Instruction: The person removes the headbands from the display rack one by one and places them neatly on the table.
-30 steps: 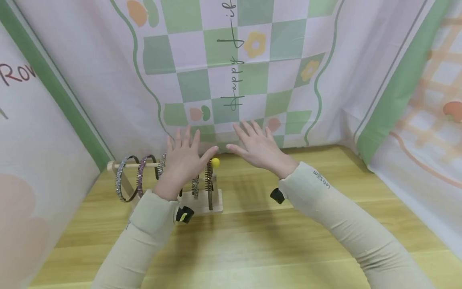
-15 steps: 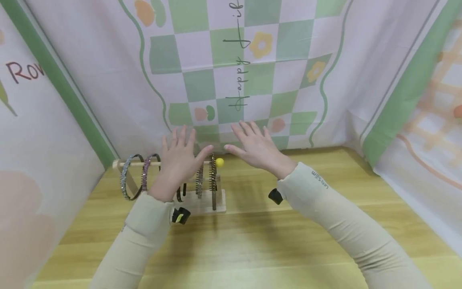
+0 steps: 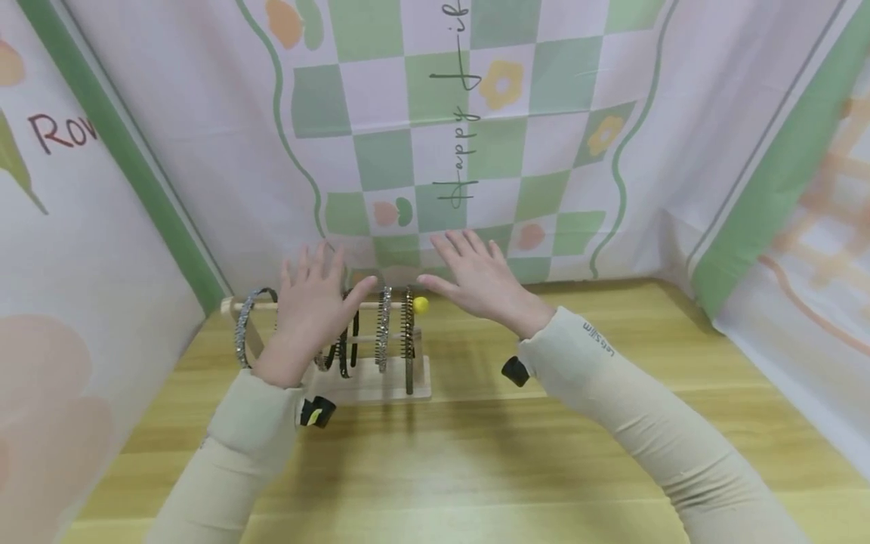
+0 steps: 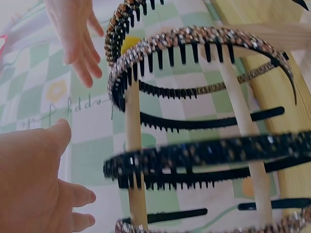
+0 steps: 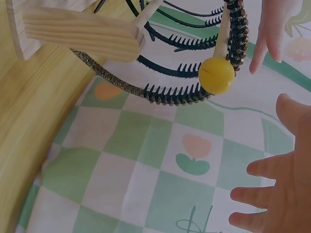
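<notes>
A wooden stand (image 3: 353,387) on the table carries several beaded headbands on its rod, among them a silver one (image 3: 384,332) and a bronze one (image 3: 409,340). A yellow ball (image 3: 421,305) caps the rod's right end. My left hand (image 3: 309,317), fingers spread, is over the stand's left part and hides some headbands in the head view. In the left wrist view a dark speckled headband (image 4: 209,153) passes close beside that hand. My right hand (image 3: 482,285) is held spread to the right of the yellow ball, holding nothing.
Behind the stand hangs a green-and-white checked cloth (image 3: 381,162), reaching the back edge of the wooden table (image 3: 544,453). Printed cloth walls stand at the left (image 3: 122,264) and right (image 3: 788,249). A black wrist camera (image 3: 515,371) sits under the right cuff.
My left hand has moved left along the stand, uncovering more headbands at its right end. The right hand keeps nearly the same place. The view has shifted slightly left.
</notes>
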`<state>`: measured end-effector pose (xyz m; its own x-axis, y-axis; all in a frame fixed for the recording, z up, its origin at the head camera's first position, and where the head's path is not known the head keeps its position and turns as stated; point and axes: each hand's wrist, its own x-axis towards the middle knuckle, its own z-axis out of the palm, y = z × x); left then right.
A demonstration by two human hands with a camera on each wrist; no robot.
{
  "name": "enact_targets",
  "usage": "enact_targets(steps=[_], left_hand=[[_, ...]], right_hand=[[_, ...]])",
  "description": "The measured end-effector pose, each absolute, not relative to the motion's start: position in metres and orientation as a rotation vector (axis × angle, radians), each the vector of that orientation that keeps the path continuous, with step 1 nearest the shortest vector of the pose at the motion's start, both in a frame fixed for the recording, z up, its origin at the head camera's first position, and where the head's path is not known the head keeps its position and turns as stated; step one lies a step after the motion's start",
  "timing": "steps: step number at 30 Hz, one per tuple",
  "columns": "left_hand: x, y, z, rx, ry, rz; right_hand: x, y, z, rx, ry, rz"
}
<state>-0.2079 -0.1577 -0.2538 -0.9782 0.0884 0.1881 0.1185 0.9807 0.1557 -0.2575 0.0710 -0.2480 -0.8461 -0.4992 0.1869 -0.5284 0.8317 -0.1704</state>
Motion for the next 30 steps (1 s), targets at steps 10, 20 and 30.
enact_targets(steps=[10,20,30], left_hand=[[-0.201,-0.175,-0.255,-0.118,-2.916,-0.278],[-0.191,-0.19,-0.26,-0.075,-2.898,-0.278],[-0.187,-0.207,-0.261,-0.045,-2.89,-0.279]], right_hand=[[-0.253,0.061,-0.247,0.865,-2.844,0.361],[-0.247,0.051,-0.247,0.916,-2.856,0.392],[-0.241,0.046,-0.243,0.939,-2.871,0.473]])
